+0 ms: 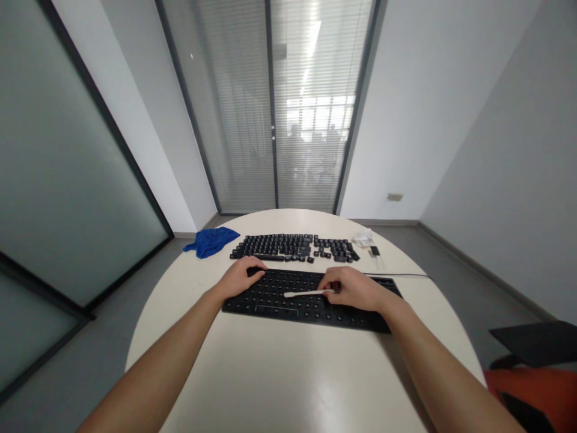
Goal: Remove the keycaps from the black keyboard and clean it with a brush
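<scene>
A black keyboard [279,304] with its keycaps off lies across the table, its bare switch positions showing in rows. My left hand [238,278] grips its left end, with the thumb over the top and the other fingers at the back edge. Pinched in my right hand [345,287] is a white swab [302,293], a slim stick with a thicker tip. It points left, low over the middle of the keyboard; whether the tip touches is too small to tell. Behind the keyboard, loose black keycaps [279,243] are laid out in keyboard order.
A crumpled blue cloth [211,242] lies at the back left of the round cream table [270,379]. At the back right are a clear plastic bag [362,238] and a small black piece [374,250]. A cable [401,275] runs off the right edge. An orange chair [532,391] stands at right.
</scene>
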A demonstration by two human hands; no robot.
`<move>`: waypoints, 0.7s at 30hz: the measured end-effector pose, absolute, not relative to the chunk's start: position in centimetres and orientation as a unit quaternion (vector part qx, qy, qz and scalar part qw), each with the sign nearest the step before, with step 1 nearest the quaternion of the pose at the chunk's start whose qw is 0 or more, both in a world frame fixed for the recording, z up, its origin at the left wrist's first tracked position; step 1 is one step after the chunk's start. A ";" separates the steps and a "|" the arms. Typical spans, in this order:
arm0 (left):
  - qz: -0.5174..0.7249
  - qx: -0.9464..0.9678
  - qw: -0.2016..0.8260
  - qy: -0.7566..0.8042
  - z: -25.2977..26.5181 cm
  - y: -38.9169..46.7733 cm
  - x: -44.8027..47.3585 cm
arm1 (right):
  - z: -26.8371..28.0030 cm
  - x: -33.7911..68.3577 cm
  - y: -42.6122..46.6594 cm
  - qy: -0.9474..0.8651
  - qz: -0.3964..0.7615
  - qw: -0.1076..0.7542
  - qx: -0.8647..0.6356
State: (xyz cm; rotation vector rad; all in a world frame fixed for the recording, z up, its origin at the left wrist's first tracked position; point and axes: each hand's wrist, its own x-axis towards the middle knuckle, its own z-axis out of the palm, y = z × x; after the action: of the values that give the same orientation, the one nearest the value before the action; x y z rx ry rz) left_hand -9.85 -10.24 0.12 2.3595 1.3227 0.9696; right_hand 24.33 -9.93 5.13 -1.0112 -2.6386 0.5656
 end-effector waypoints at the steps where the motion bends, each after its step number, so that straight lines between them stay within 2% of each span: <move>1: 0.335 0.814 0.133 0.456 0.1 -10.2 -9.9 | 5.1 24.5 -9.8 -0.907 0.195 0.131 -0.350; 21: 0.333 0.814 0.134 0.457 0.0 -10.3 -9.9 | 4.4 26.4 -8.3 -0.885 0.193 0.153 -0.395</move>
State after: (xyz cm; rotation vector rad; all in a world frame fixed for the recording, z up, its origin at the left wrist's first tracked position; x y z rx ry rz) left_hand -9.92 -10.33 -0.01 2.3584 1.3242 0.9656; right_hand 26.39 -8.35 4.37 -1.1340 -2.5384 0.5542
